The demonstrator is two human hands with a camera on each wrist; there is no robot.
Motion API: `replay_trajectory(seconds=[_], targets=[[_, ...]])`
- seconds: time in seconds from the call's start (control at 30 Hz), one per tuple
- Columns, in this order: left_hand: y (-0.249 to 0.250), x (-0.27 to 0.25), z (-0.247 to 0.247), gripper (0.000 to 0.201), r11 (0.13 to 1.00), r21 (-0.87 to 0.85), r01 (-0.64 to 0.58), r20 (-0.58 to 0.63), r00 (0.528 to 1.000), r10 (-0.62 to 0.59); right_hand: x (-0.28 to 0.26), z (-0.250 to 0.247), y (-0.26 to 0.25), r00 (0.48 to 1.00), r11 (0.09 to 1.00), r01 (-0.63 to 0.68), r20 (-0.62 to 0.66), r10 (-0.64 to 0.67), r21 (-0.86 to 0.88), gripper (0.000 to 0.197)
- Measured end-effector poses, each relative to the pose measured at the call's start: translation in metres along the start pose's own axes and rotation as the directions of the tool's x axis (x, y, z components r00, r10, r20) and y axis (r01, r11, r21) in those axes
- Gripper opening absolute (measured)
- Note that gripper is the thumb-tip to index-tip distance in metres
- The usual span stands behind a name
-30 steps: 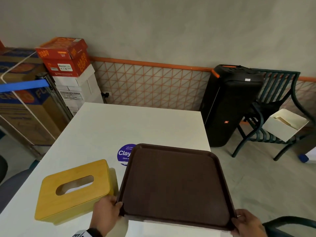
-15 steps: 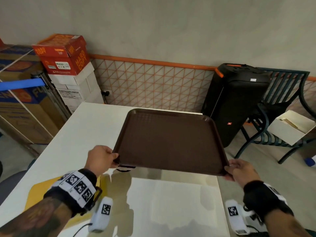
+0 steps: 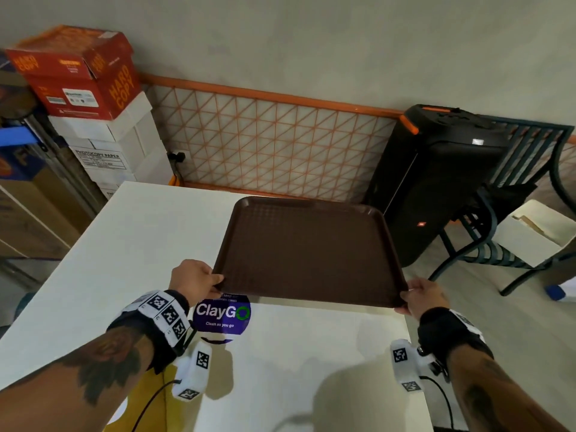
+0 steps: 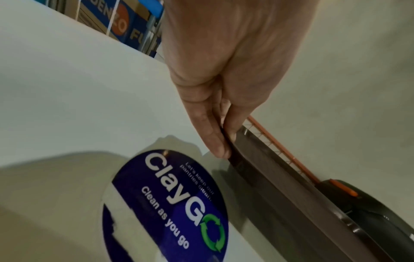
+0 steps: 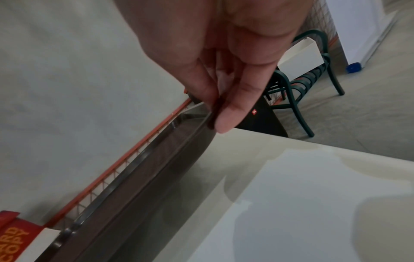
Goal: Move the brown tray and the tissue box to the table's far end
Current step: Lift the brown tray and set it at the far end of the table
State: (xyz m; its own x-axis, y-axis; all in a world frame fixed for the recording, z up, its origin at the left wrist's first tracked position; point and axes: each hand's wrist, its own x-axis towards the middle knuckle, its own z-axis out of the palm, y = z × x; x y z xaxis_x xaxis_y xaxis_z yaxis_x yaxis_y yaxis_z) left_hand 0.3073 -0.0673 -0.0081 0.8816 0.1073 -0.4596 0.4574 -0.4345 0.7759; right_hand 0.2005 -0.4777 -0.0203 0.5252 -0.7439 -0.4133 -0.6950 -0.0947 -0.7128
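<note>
The brown tray (image 3: 308, 251) is pinched at its near corners by both hands, left hand (image 3: 194, 280) and right hand (image 3: 420, 299), and extends toward the surface (image 3: 140, 232) edge at upper centre.

We see a grey wall (image 3: 311, 42) with orange lattice panel (image 3: 274, 145), stacked paper boxes (image 3: 93, 98), black speaker (image 3: 436, 169), green chair (image 3: 514, 188).

Office pantry, photocopy paper boxes (image 3: 93, 98), "ClayGo" table sticker (image 3: 222, 316)

Tray (image 3: 308, 251) over table's (image 3: 124, 244) far right part, round sticker (image 3: 222, 316) just before its near left corner. Speaker (image 3: 436, 182) right of table, chair (image 3: 523, 194) beyond; stacked boxes (image 3: 93, 98) far left.
</note>
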Motion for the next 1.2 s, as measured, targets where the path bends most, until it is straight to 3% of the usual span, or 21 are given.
replay_trajectory(seconds=[0.4, 0.77, 0.83, 0.93, 1.03, 1.1, 1.2], targets=[[-0.004, 0.035, 0.021, 0.019, 0.993, 0.116, 0.021, 0.071, 0.997, -0.030, 0.032, 0.028, 0.017, 0.997, 0.997, -0.071, -0.012, 0.070, -0.031, 0.017], [-0.003, 0.036, 0.020, 0.020, 0.994, 0.102, 0.032, 0.094, 0.995, -0.041, 0.037, 0.034, 0.022, 0.995, 0.995, -0.094, -0.047, 0.093, -0.019, 0.020], [0.003, 0.032, 0.013, 0.021, 0.995, 0.100, -0.003, 0.071, 0.997, -0.005, 0.031, 0.030, 0.021, 0.995, 0.995, -0.052, -0.088, 0.044, -0.087, 0.032], [0.019, 0.022, -0.008, 0.025, 0.995, 0.088, -0.055, 0.038, 0.998, 0.052, 0.001, 0.024, 0.005, 0.982, 0.949, 0.124, -0.099, -0.159, -0.289, 0.035], [0.037, 0.001, -0.032, 0.028, 0.993, 0.039, -0.109, 0.020, 0.994, 0.108, -0.041, 0.025, -0.013, 0.950, 0.911, 0.305, 0.018, -0.313, -0.278, 0.025], [0.041, -0.020, -0.052, 0.028, 0.987, 0.047, -0.157, 0.007, 0.988, 0.157, -0.067, 0.031, -0.021, 0.919, 0.900, 0.382, 0.184, -0.348, -0.209, 0.016], [0.026, -0.060, -0.088, 0.030, 0.956, 0.189, -0.224, -0.025, 0.972, 0.232, -0.108, 0.050, -0.027, 0.829, 0.866, 0.471, 0.419, -0.370, -0.167, 0.008]])
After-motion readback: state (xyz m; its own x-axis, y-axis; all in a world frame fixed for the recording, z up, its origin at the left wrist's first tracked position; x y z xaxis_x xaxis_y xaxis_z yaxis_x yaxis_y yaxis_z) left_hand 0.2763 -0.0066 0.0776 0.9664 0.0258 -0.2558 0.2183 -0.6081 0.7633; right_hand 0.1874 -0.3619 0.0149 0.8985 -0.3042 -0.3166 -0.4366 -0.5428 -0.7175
